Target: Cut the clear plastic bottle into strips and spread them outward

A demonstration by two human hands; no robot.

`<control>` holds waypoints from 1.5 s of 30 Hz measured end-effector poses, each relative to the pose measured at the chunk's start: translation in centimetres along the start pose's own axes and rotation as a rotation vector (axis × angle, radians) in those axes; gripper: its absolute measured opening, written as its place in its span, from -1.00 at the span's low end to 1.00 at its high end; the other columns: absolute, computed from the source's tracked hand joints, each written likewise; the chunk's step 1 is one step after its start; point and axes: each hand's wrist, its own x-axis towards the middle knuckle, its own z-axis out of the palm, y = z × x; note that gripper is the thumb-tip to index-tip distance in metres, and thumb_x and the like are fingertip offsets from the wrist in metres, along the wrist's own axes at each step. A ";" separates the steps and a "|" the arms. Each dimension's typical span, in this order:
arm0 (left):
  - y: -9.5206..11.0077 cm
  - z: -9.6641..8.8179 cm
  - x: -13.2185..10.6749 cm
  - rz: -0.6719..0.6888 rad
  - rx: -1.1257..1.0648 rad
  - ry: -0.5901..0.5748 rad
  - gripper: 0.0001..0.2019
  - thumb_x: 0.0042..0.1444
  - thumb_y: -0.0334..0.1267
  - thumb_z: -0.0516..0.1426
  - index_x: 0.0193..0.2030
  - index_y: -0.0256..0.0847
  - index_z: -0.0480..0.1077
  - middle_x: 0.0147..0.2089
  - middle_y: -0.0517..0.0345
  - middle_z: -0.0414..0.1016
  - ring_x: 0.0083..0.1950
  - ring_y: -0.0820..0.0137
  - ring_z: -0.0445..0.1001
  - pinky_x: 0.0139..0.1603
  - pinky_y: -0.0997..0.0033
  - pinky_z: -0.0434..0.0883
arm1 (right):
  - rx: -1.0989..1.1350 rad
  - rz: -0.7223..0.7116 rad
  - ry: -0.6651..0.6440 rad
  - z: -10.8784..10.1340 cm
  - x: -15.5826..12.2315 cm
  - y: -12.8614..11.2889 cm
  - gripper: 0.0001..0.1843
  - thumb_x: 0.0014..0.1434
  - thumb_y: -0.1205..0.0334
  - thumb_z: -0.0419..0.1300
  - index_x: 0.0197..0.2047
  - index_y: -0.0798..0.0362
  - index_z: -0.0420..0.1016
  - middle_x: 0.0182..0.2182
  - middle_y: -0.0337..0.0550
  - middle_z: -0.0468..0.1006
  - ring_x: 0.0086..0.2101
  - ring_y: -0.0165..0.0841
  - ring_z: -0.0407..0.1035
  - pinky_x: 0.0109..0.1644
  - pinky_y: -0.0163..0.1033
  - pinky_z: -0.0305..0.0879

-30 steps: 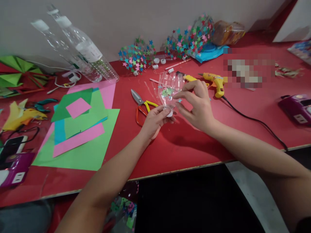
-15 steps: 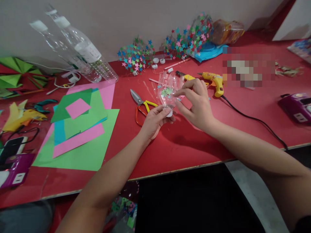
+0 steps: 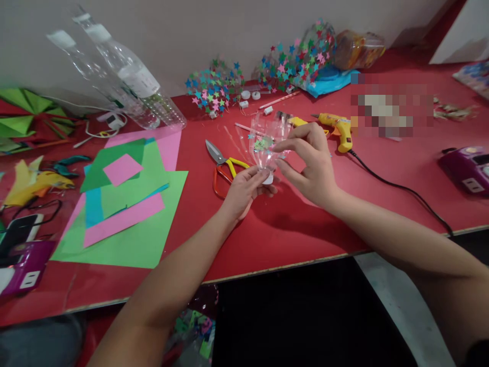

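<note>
A clear plastic bottle top (image 3: 267,159), cut into strips that fan out, is held upside down over the table. Small green and blue star stickers (image 3: 263,144) show among its strips. My left hand (image 3: 249,187) is closed around its neck, next to the white cap at the bottom. On its right side is my right hand (image 3: 311,165), fingers bent, with thumb and forefinger slightly apart at the strips. Whether a fingertip presses on the plastic is hard to see. Pliers-like cutters (image 3: 225,162) with red and yellow handles lie just left of the bottle top.
Coloured paper sheets (image 3: 133,211) are stacked at left, behind them clear bottles (image 3: 133,76). Star-covered plastic balls (image 3: 216,89) stand along the wall. A yellow glue gun (image 3: 340,130) with a black cord lies right, near a purple device (image 3: 466,168). The table edge (image 3: 282,268) runs in front.
The bottle top has turned or tipped very slightly in my left hand. My right hand keeps nearly the same pose beside it.
</note>
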 end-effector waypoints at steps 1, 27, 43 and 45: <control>0.0 0.1 0.0 -0.006 0.002 0.006 -0.68 -0.07 -0.08 0.35 -0.33 -0.28 0.41 -0.47 0.25 0.49 -0.53 0.51 0.50 -0.51 0.56 0.41 | 0.002 -0.008 -0.004 0.0 0.0 -0.1 -0.81 0.24 0.09 0.11 -0.19 -0.04 0.48 -0.18 -0.02 0.42 -0.10 -0.10 0.32 0.02 0.11 0.25; 0.7 0.3 0.0 -0.034 -0.034 0.048 -0.81 -0.01 -0.21 0.26 -0.38 -0.31 0.41 -0.53 0.21 0.48 -0.57 0.51 0.48 -0.56 0.58 0.39 | 0.027 -0.080 -0.143 0.6 -0.4 -0.4 -0.78 0.25 0.19 0.10 -0.37 0.04 0.50 -0.31 -0.10 0.41 -0.21 -0.22 0.29 -0.03 -0.01 0.19; 0.4 0.0 0.1 -0.002 0.008 -0.025 -0.71 -0.07 -0.17 0.34 -0.31 -0.30 0.43 -0.44 0.18 0.54 -0.50 0.46 0.53 -0.46 0.51 0.47 | -0.025 -0.050 -0.066 0.2 -0.3 -0.4 -0.81 0.23 0.19 0.11 -0.36 0.01 0.49 -0.29 -0.10 0.40 -0.20 -0.21 0.30 -0.02 0.02 0.19; 0.4 0.1 0.1 0.010 0.031 -0.022 -0.67 -0.09 -0.13 0.35 -0.31 -0.30 0.42 -0.43 0.17 0.53 -0.50 0.47 0.52 -0.48 0.51 0.45 | -0.037 -0.060 -0.078 0.2 -0.3 -0.6 -0.81 0.23 0.19 0.11 -0.36 0.01 0.49 -0.29 -0.09 0.41 -0.21 -0.20 0.30 -0.03 0.02 0.19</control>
